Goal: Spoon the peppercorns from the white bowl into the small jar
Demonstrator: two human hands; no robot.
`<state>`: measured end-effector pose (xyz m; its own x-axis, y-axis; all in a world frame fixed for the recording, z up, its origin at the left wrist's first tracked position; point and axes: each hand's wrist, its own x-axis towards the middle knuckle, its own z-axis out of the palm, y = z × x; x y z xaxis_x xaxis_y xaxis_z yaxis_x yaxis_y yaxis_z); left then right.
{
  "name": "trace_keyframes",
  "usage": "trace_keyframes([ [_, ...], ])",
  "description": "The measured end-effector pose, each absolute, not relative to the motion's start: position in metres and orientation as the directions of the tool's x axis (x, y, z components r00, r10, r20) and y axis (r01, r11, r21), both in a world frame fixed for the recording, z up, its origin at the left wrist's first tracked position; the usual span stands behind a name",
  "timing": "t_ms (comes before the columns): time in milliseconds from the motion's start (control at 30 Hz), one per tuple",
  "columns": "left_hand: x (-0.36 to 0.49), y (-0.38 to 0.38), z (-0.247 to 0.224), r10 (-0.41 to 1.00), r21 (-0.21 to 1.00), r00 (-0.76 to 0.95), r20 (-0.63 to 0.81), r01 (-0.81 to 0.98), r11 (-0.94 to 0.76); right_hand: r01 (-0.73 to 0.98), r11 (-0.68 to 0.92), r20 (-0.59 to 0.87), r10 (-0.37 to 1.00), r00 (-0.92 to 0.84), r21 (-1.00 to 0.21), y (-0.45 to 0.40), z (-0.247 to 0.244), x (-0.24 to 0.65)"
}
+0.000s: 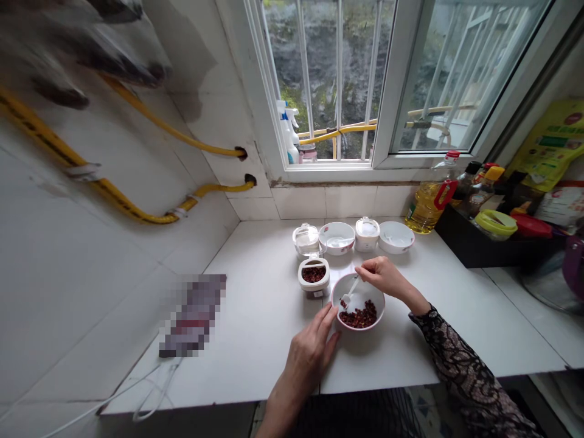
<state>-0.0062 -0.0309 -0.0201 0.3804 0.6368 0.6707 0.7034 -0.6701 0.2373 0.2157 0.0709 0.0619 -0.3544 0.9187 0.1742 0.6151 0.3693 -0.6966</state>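
A white bowl with a pink rim stands on the counter, dark red peppercorn-like pieces lying in its lower part. Between the fingers and thumb of my right hand is a small white spoon, its head inside the bowl with a few pieces on it. My left hand rests against the bowl's left side, fingers extended and thumb apart. Just left of the bowl stands an open jar of the same red pieces.
Behind are two white bowls and two lidded jars. An oil bottle and a black box of condiments stand at the right. A blurred dark object with cables lies left, on the white counter.
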Motion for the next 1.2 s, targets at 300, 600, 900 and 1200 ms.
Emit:
trace_keyframes([
  [300,-0.006,-0.03,-0.02,0.631,0.228,0.382,0.675,0.705,-0.672,0.595,0.31,0.149,0.941,-0.303,-0.741,0.074,0.059,0.217],
  [600,-0.007,-0.03,-0.024,0.627,0.221,0.392,0.673,0.703,-0.676,0.444,0.122,0.037,0.98,-0.196,-0.888,0.081,0.056,0.218],
  [900,-0.005,-0.029,-0.023,0.633,0.242,0.385,0.672,0.693,-0.679,0.315,0.207,0.197,0.978,-0.063,-0.926,0.081,0.061,0.199],
  [1200,-0.006,-0.029,-0.025,0.623,0.221,0.388,0.679,0.702,-0.678,0.691,0.714,0.832,0.446,-0.33,-0.109,0.063,0.07,0.163],
])
